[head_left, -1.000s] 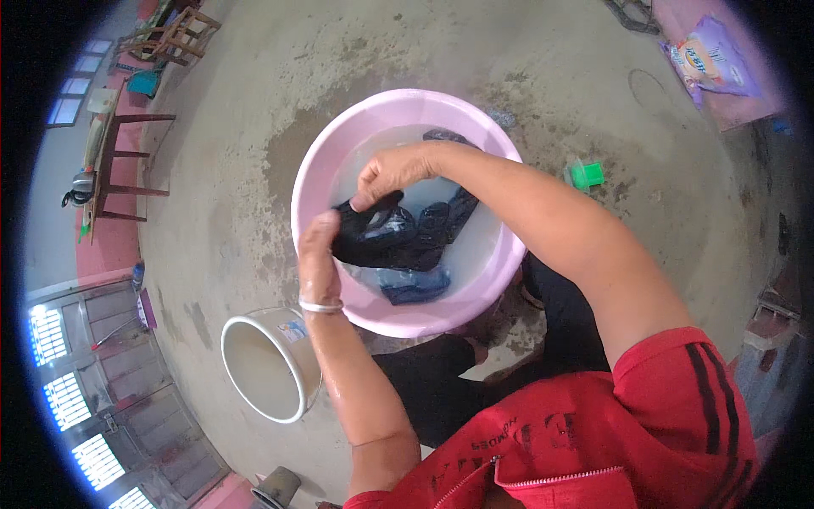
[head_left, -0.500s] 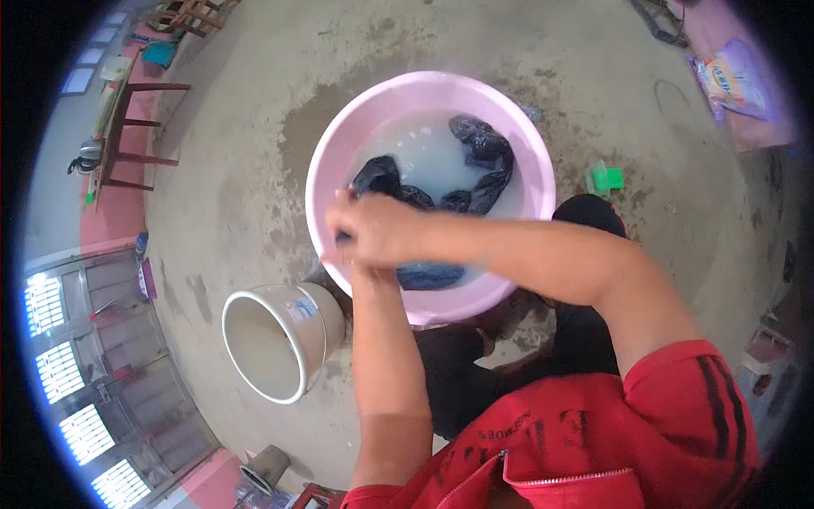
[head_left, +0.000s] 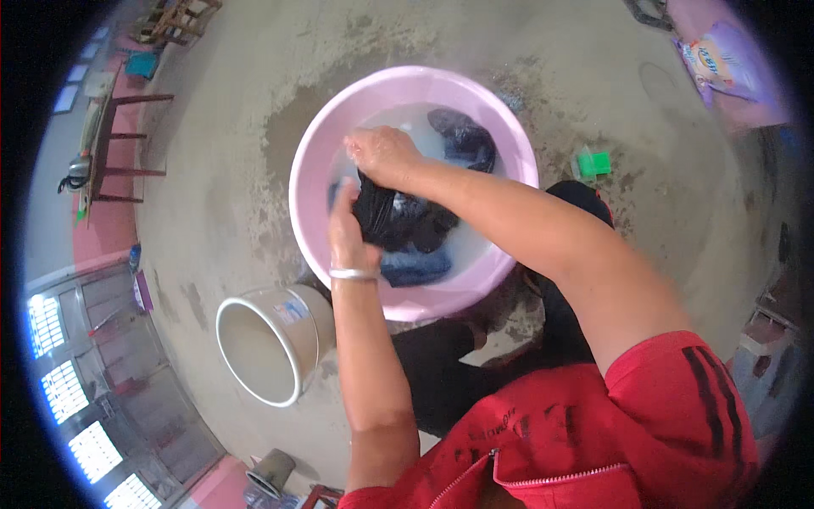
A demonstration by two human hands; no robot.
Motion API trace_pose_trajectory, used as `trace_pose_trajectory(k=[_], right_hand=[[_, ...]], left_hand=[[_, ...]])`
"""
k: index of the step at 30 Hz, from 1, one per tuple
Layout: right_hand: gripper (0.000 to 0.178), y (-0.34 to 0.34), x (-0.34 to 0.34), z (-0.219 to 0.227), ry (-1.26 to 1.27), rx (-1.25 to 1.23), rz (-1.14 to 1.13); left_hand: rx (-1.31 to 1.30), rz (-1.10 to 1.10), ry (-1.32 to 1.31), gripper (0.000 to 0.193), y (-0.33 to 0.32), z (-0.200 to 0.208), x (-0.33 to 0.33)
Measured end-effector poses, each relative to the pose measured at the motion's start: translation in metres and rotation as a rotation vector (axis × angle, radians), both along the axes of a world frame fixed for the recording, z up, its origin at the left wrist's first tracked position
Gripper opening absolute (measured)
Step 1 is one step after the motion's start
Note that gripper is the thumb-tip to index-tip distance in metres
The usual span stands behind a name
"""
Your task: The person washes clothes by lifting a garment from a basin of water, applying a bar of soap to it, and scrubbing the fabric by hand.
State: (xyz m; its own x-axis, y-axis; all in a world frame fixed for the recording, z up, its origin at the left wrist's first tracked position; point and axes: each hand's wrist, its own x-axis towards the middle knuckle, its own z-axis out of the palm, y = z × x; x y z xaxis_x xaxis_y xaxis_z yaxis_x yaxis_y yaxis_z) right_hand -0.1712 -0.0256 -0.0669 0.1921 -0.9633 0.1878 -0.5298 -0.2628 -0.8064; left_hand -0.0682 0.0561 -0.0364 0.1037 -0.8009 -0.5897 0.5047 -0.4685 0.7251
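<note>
A pink basin (head_left: pixel 305 170) of cloudy water holds wet dark clothes. Over its left half, my right hand (head_left: pixel 383 156) is closed around a bunched black garment (head_left: pixel 373 212), which hangs down toward the water. My left hand (head_left: pixel 346 227), a silver bangle at its wrist, is just below at the basin's left side. Its fingers are stretched out and its thumb stands apart, with the palm beside the garment; I cannot tell if they touch. A dark wet cloth (head_left: pixel 462 136) lies at the basin's far right, and a blue cloth (head_left: pixel 415 267) is near the front rim.
A beige bucket (head_left: pixel 312 318) tips toward the left beside the basin. To the right, a green and clear plastic cup (head_left: pixel 593 163) lies on the wet concrete floor (head_left: pixel 229 153). A purple packet (head_left: pixel 721 68) sits at the far right. Along the left wall stands a wooden table (head_left: pixel 106 144).
My hands were pressed together over the basin's left rim. Now they are apart: the right has moved up and inward with the black garment, and the left has opened below it.
</note>
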Motion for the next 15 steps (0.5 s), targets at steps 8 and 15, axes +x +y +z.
trace_pose_trajectory(k=[8, 15], right_hand=[[0.062, -0.016, -0.046, -0.007, 0.068, 0.516, 0.777], [0.035, -0.015, -0.032, -0.010, -0.286, 0.573, 0.178]], left_hand=[[-0.148, 0.203, -0.144, 0.023, 0.010, 0.020, 0.058], [-0.014, 0.438, 0.098, 0.026, -0.006, -0.041, 0.067]])
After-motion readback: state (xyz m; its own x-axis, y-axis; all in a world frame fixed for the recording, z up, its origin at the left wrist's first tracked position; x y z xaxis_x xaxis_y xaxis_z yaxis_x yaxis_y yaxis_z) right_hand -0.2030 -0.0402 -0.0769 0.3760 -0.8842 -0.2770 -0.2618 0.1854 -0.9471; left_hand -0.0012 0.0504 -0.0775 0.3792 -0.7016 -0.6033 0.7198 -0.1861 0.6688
